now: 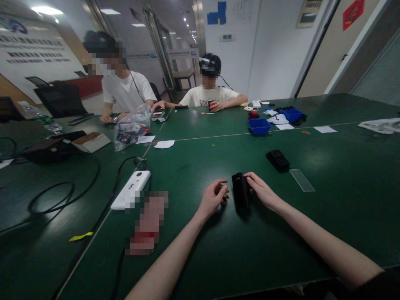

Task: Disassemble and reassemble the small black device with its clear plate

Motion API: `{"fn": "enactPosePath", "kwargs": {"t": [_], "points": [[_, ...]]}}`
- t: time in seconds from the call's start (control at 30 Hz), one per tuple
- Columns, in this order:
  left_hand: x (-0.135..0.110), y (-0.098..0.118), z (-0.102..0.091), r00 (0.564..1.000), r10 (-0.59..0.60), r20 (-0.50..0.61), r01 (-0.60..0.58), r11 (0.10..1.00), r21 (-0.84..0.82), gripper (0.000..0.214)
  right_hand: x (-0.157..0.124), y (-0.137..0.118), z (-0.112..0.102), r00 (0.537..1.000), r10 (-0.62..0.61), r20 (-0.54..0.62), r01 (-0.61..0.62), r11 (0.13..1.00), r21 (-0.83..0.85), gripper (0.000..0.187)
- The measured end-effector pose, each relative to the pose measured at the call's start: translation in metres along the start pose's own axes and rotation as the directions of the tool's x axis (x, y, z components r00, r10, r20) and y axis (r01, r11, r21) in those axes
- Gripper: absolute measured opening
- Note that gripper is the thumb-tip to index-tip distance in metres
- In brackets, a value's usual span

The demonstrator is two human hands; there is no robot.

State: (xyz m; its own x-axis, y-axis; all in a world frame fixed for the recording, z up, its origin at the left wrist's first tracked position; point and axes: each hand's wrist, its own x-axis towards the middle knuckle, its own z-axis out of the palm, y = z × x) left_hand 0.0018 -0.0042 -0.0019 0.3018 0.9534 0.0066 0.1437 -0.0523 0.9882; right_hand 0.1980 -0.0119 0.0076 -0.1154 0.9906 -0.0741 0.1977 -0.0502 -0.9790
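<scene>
My right hand (256, 187) grips the right side of a black phone case (240, 195), thumb and fingers at its upper edge. The case stands tilted on end just above the green table, with a cutout showing near its top. To its left, my left hand (215, 196) hovers close but apart, its fingers loosely curled and a gap between thumb and forefinger; nothing shows in it. Beyond my right hand lie a black ridged block-like object (278, 160) and a clear thin rectangular sheet (301, 180).
On the left lie a white power bank marked 5 (133, 189), a blurred pinkish phone-shaped object (150, 221) and black cables (67, 212). Further back are a plastic bag (133, 127) and a blue tray (259, 126). Two people sit across the green table (193, 156).
</scene>
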Motion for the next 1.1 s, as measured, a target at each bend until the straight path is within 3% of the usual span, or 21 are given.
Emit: {"fn": "enactPosePath", "kwargs": {"t": [0.1,0.2,0.4,0.63,1.1], "points": [[0.0,0.0,0.0,1.0,0.011,0.014,-0.012,1.0,0.013,0.038,-0.006,0.007,0.018,0.993,0.035,0.113,-0.051,0.988,0.148,0.03],[0.0,-0.001,0.0,0.999,0.031,0.019,-0.033,0.997,0.069,0.035,-0.009,0.01,0.024,0.984,0.014,0.178,-0.049,0.98,0.191,0.032],[-0.001,-0.001,-0.001,0.996,0.085,-0.015,-0.082,0.982,0.17,0.023,-0.008,0.01,0.019,0.977,-0.082,0.195,0.072,0.996,0.056,0.026],[-0.001,0.0,-0.001,0.995,0.087,-0.052,-0.077,0.981,0.177,0.02,-0.007,0.009,0.017,0.966,-0.139,0.22,0.173,0.974,-0.144,0.02],[0.0,0.0,0.0,0.991,0.098,-0.09,-0.077,0.973,0.218,0.018,-0.01,0.013,0.022,0.945,-0.276,0.174,0.314,0.914,-0.256,0.035]]}}
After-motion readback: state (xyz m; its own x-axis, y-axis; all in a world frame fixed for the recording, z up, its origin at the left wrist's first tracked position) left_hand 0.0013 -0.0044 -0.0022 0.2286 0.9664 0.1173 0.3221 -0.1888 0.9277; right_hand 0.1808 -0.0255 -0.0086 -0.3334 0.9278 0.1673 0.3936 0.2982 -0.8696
